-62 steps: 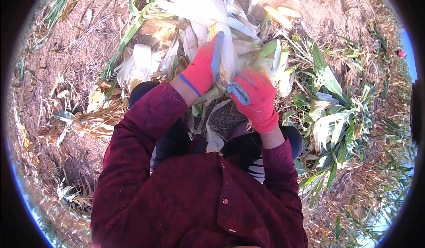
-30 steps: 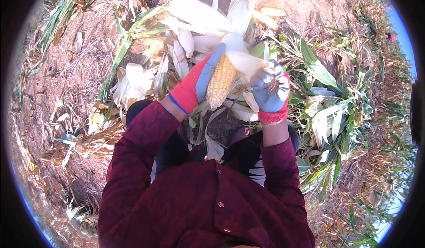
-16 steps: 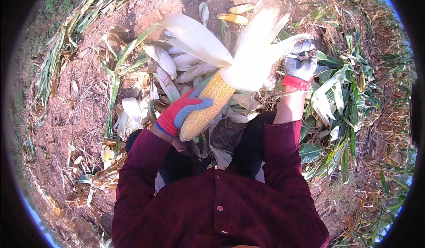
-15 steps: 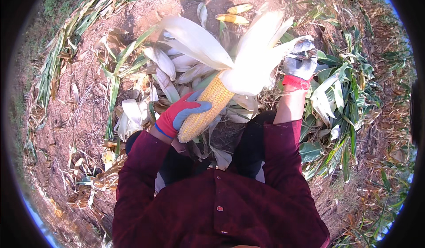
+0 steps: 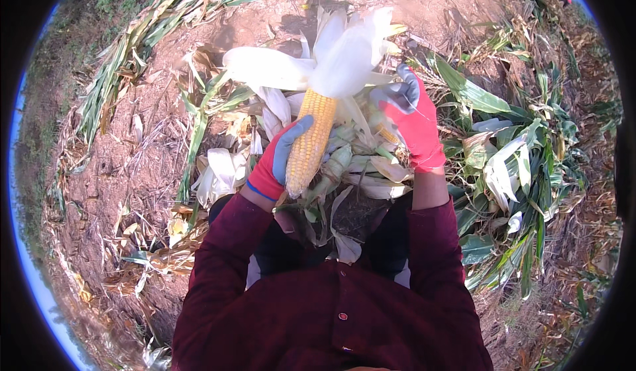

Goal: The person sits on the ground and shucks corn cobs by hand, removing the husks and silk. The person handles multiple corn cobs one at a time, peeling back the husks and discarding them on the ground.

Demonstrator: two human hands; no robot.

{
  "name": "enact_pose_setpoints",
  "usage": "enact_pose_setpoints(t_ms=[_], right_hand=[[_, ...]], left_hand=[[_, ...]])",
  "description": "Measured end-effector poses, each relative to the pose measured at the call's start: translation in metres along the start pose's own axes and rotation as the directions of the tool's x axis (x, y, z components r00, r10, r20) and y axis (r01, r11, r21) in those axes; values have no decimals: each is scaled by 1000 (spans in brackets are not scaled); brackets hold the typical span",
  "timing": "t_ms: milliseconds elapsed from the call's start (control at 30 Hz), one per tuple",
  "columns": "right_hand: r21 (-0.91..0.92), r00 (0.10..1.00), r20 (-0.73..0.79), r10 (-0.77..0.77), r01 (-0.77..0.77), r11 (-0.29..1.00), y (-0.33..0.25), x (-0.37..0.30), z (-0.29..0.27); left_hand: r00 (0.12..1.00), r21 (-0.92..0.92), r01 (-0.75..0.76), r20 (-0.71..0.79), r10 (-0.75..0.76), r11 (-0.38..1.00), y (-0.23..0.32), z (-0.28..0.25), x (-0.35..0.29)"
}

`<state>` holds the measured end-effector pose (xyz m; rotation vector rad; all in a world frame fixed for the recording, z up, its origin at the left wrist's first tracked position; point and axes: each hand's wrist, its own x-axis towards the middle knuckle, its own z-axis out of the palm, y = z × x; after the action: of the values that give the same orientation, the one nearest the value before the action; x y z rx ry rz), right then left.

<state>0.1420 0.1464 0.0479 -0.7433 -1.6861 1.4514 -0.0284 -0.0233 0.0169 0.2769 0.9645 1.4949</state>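
My left hand [image 5: 281,158], in a red glove with grey fingers, is closed around the lower part of a yellow corn cob [image 5: 311,132]. The cob tilts a little, its bare kernels showing. Pale husk leaves [image 5: 344,56] are peeled back and fan out from its far end, one long leaf [image 5: 268,68] stretching left. Just right of the husk, my right hand [image 5: 411,116] in a matching glove has its thumb and fingers apart, with nothing seen between them. Beneath the cob lies a heap of loose husks [image 5: 371,172], with part of another yellow cob [image 5: 387,134] showing.
Cut green stalks and leaves [image 5: 517,165] are piled to my right. A long row of stalks [image 5: 139,40] lies at the far left. Dry husks [image 5: 218,174] rest on the reddish soil [image 5: 99,179] beside my left arm.
My right hand has let go of the husk leaf it was holding and moved left and nearer. The cob stands more upright, its husk end shifted left.
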Motion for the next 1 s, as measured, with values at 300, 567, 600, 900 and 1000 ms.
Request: enact_pose_setpoints(t_ms=[300,567,600,900,1000], right_hand=[[299,950,-129,285,-237,924,-7,11,-21],[593,945,-136,298,-164,789,34,33,-26],[624,944,-124,305,-165,764,28,31,-16],[428,944,244,222,-310,849,14,-35,57],[209,986,163,23,-58,976,23,-47,64]], left_hand=[[969,280,81,204,-142,957,-14,15,-27],[970,168,98,205,-132,981,-10,7,-21],[977,131,66,193,-91,989,-7,7,-19],[897,-3,-437,-84,435,900,8,-19,33],[848,166,-510,-65,526,844,15,-8,30]])
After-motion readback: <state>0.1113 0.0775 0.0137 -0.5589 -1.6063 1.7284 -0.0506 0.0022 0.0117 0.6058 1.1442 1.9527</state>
